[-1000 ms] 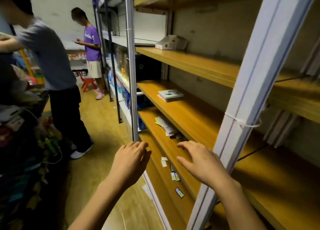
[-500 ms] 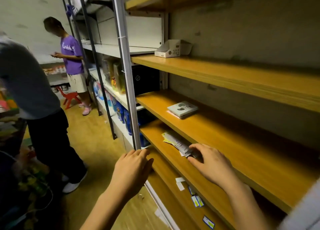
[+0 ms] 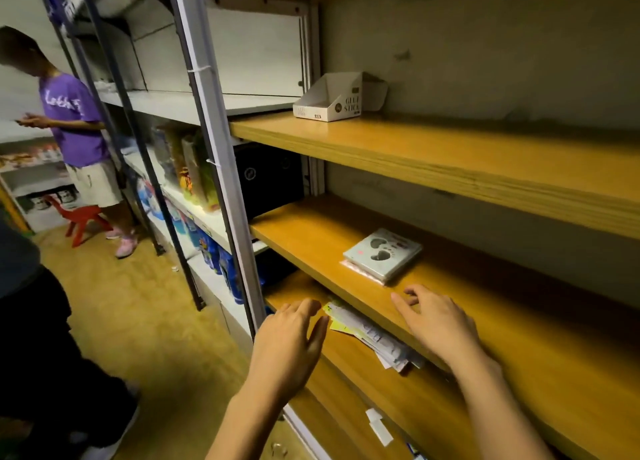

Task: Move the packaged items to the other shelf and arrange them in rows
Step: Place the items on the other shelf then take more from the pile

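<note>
Both bare forearms reached up from the lower edge of the view toward the wooden shelving. The left hand hovered palm down with its fingers loosely spread and empty, at the front edge of the lower shelf, its fingertips just beside a loose pile of flat packaged items that lay half under the board above. The right hand was held over the front of the middle shelf, fingers spread and slightly curled, gripping nothing; whether it touched the wood could not be told. Just beyond it, apart from the fingertips, lay a small stack of pale flat packs with dark rounded cut-outs on the top one; its printing was too small to read. On the upper shelf stood an open white display carton printed "GLUE STICK". To the left, a person in a purple T-shirt bearing white lettering, not legible, stood beside a red stool.
</note>
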Demonstrator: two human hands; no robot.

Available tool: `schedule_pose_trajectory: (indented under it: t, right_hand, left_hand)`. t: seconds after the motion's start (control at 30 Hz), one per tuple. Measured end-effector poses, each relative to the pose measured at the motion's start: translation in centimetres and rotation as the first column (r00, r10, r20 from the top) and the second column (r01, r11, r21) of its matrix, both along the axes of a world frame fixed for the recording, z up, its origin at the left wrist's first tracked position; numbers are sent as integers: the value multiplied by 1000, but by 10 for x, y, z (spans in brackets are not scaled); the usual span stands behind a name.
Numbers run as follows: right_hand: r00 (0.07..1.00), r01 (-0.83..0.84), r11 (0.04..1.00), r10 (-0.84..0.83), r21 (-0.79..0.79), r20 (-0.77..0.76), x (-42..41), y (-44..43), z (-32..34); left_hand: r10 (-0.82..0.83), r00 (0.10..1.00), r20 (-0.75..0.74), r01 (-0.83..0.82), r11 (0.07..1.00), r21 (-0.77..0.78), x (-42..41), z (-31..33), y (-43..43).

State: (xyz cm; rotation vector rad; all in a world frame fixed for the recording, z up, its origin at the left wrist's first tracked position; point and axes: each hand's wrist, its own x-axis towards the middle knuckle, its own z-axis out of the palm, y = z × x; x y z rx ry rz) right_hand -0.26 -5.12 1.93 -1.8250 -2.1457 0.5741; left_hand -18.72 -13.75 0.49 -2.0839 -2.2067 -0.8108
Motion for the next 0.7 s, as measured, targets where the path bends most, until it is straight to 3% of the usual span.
schedule_pose_trajectory:
  t: [0.2,0.33,0.5,0.7]
  right_hand:
    - [967,245,969,-247,-32,-62,-40,71,-11]
    - [920,382,923,-384,-41,-80,-60,103,-19]
    - [862,506,862,-507,-31,-11,-75,138,-32]
    - [759,619,763,-642,-187,-107,-71,154,-47]
  left_hand:
    - [-107,991,-77,109,994,19,-41,-3,79]
    - [-178,983,-37,179,983,50,-54,-1,123]
    - [-256,966,-20,256,966,32,-63,-7,175]
    - [-405,914,12,405,913,-51,-75,-9,229]
